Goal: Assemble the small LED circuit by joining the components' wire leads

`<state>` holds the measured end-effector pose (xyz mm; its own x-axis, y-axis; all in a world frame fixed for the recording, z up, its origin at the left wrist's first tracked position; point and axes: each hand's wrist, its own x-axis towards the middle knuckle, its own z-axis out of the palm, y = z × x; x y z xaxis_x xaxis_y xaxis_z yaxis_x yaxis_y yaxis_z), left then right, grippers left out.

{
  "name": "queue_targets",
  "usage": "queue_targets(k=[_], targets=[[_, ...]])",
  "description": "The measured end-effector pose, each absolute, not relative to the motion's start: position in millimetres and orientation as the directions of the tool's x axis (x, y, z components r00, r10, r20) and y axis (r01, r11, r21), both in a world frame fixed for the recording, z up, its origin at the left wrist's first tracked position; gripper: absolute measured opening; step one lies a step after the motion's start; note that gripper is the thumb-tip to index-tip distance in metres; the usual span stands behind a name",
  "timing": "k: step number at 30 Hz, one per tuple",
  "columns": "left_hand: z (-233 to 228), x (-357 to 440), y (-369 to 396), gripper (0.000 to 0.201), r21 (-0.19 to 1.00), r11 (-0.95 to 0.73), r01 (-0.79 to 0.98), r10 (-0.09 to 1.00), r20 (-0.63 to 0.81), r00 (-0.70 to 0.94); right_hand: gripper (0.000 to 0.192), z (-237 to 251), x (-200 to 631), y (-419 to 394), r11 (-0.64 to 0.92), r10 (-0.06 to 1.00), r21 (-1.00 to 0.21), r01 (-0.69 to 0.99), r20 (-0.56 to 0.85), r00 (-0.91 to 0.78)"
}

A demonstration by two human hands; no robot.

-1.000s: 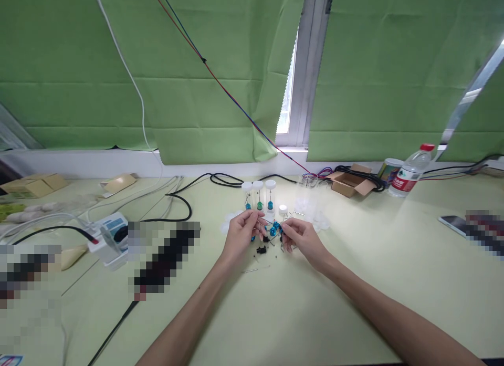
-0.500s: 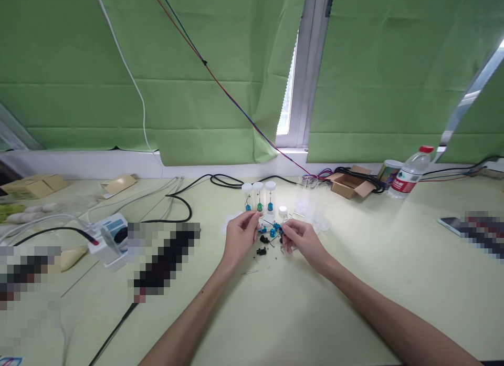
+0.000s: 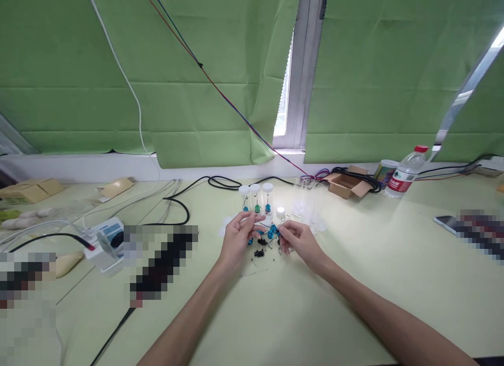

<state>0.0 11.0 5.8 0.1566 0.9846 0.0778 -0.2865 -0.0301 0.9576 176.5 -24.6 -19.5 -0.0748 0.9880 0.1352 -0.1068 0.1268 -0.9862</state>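
Observation:
My left hand (image 3: 235, 240) is just above the small parts, its thumb and fingertips bent together; whatever is in them is too small to make out. Facing it, my right hand (image 3: 299, 242) is in a pinch, and its grip is hidden too. Between the hands lie small shiny blue parts (image 3: 271, 230) and thin metal pieces. A black part (image 3: 259, 253) rests nearer to me, beside a thin metal pin (image 3: 248, 274). Behind my left hand stand three clear vials with white lids (image 3: 255, 188), holding a green part (image 3: 257, 209) and blue ones.
A white cap (image 3: 281, 211) and clear plastic containers (image 3: 305, 198) stand behind my right hand. Farther right are an open cardboard box (image 3: 346, 185), a red-capped water bottle (image 3: 405, 177) and a phone (image 3: 445, 222). On the left lie a power strip (image 3: 104, 245) and cables.
My left hand's fingers have shifted and now reach farther right over the parts. My right hand keeps its pinch. The whole view has moved slightly.

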Motion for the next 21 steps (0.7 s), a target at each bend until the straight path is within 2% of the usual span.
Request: queue_targets(k=[9, 17, 21], targets=[[7.3, -3.1, 10.0, 0.025, 0.971, -0.084, -0.225, 0.989, 0.108, 0.097, 0.042, -19.1, 177.6, -24.7, 0.12, 0.989, -0.987, -0.107, 0.128, -0.072], [6.4, -1.9, 11.8, 0.029, 0.888, 0.151, -0.434, 0.966, -0.038, 0.257, 0.04, -23.0, 178.2, -21.8, 0.123, 0.988, -0.985, -0.123, 0.132, -0.076], [5.2, -1.3, 12.3, 0.028, 0.878, 0.177, -0.445, 0.955, -0.044, 0.293, 0.039, -20.8, 179.1, -21.8, 0.112, 0.991, -0.988, -0.109, 0.119, -0.057]])
